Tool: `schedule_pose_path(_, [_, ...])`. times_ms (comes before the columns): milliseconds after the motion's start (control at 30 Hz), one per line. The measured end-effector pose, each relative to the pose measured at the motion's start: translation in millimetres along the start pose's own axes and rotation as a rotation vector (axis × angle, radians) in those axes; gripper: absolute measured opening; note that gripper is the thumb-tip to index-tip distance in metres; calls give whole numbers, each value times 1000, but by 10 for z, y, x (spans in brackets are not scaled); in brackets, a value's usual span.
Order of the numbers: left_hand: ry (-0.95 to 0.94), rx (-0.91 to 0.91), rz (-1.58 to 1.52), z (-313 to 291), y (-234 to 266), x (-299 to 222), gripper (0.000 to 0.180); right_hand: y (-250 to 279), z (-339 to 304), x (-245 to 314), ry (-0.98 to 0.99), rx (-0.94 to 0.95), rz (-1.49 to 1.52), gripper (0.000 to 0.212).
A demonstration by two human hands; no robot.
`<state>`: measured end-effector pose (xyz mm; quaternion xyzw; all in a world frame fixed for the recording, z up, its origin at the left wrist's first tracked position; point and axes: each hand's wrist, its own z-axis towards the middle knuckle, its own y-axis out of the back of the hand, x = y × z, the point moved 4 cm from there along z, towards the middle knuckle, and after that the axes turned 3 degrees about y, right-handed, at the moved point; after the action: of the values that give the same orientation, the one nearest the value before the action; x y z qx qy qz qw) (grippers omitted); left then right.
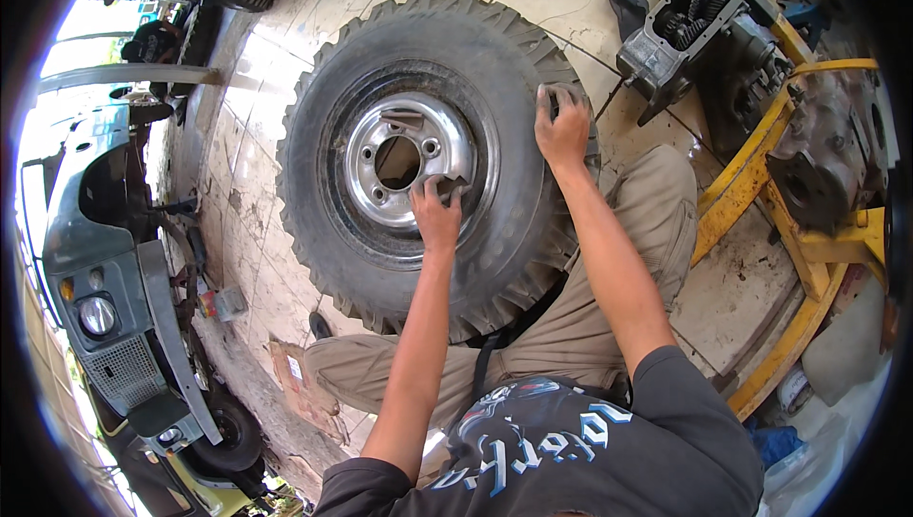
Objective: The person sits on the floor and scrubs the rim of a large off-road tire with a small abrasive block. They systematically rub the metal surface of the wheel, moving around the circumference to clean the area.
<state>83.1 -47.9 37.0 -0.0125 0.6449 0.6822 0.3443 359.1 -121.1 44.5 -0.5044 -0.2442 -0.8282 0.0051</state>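
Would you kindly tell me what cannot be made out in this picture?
Tyre, underside: head view, hidden by its own upper side.
Dark grey piece, full shape: head view, partly covered by the left hand.
Right hand, palm: head view, hidden behind the back of that hand.
Grey-green vehicle, far side: head view, cut off by the picture's dark edge.
Background person, details: head view, too small and dark.

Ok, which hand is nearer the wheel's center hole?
Left. The left hand is over the rim, just below and right of the center hole; the right hand is farther off, over the right side of the tire.
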Motion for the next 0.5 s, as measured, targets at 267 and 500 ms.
schedule_pose_path(267, [262, 43, 229, 331, -251, -312, 104, -5, 1, 39, 4, 1, -10, 22])
schedule_pose_path(500, [167, 246, 199, 32, -226, -36, 105, 24, 40, 21, -3, 3, -3, 20])
